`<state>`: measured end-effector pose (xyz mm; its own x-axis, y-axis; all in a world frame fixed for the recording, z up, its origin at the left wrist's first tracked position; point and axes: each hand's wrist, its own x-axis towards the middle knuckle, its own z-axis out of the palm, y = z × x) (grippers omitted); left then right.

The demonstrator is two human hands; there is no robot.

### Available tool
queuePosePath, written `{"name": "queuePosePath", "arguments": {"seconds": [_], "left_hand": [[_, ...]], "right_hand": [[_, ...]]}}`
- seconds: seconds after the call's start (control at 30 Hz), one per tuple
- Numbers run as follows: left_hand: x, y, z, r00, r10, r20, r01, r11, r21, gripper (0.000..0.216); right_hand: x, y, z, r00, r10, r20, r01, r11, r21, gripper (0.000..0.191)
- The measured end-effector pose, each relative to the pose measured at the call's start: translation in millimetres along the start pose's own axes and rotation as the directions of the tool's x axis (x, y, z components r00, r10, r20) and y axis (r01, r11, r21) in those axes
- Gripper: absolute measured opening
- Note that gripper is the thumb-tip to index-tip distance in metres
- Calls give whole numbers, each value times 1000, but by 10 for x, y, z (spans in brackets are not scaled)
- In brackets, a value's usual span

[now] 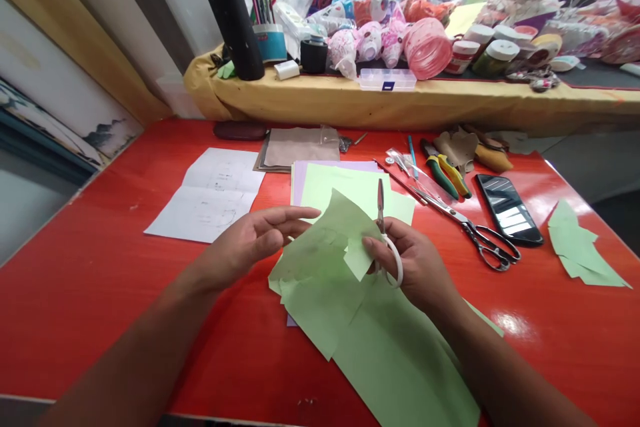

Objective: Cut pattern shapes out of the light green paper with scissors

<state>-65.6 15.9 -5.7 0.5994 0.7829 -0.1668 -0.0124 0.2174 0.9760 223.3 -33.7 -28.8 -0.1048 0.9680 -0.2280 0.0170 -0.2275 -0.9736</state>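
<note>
My right hand point(417, 257) is closed around small scissors point(395, 265) with white handles, their blades pointing up and away. Between its thumb and fingers it also pinches a cut piece of light green paper point(345, 223), which stands tilted up. My left hand point(255, 235) is open, fingers stretched toward the left edge of that piece; whether the fingertips touch it I cannot tell. Beneath both hands lies a large green sheet point(400, 347) with cut edges, reaching the front of the table. Pale green and purple sheets point(345, 177) are stacked behind it.
On the red table point(90, 280) are a creased white drawing sheet point(210, 193), large metal shears point(475, 230), yellow-green pliers point(447, 170), a phone point(509, 208) and green offcuts point(583, 247). A ledge point(320, 105) behind holds a black flask point(230, 13), jars and bagged items.
</note>
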Motion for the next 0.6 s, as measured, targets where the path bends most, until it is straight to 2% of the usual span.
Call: {"name": "queuePosePath", "arguments": {"seconds": [0.03, 0.17, 0.27, 0.43, 0.6], "left_hand": [[3, 8, 32, 1000, -13, -2, 13, 1000, 9, 68], [38, 14, 166, 982, -158, -101, 165, 984, 60, 31], [55, -5, 213, 969, -194, -152, 203, 978, 49, 31], [55, -14, 209, 951, -182, -249, 190, 982, 10, 32], [59, -13, 193, 942, -201, -270, 212, 977, 11, 34]], "right_hand": [[1, 5, -2, 1000, 4, 3, -4, 1000, -1, 38], [-2, -4, -4, 1000, 16, 20, -16, 1000, -10, 39], [-6, -33, 5, 999, 26, 44, -26, 1000, -17, 39], [5, -23, 4, 995, 37, 97, -35, 999, -23, 38], [16, 20, -2, 995, 41, 94, -38, 999, -26, 33]]}}
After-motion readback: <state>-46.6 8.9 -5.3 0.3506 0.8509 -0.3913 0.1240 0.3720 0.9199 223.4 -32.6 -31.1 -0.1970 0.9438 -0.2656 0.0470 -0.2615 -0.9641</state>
